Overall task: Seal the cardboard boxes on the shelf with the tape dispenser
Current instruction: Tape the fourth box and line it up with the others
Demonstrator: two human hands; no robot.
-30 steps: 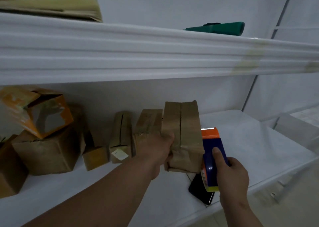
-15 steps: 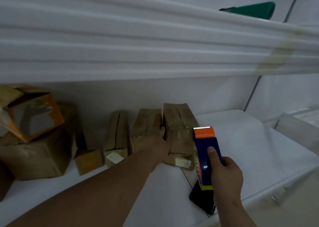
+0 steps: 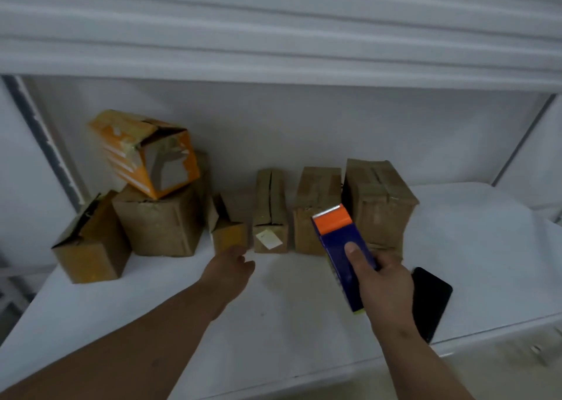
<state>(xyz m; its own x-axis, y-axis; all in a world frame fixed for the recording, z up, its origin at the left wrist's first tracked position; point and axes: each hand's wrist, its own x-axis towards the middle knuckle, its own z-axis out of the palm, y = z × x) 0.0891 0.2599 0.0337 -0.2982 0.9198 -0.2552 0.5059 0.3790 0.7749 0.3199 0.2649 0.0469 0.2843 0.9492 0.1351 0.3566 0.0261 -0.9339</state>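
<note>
Since the earlier frame my left hand point(image 3: 228, 267) has released the tall taped brown cardboard box point(image 3: 378, 200), now standing on the white shelf point(image 3: 304, 314) at the right end of the row. I read that hand as loosely curled, holding nothing, near a small brown box point(image 3: 228, 234). My right hand point(image 3: 383, 290) grips the blue-and-orange tape dispenser point(image 3: 340, 247) beside a black phone point(image 3: 433, 299).
</note>
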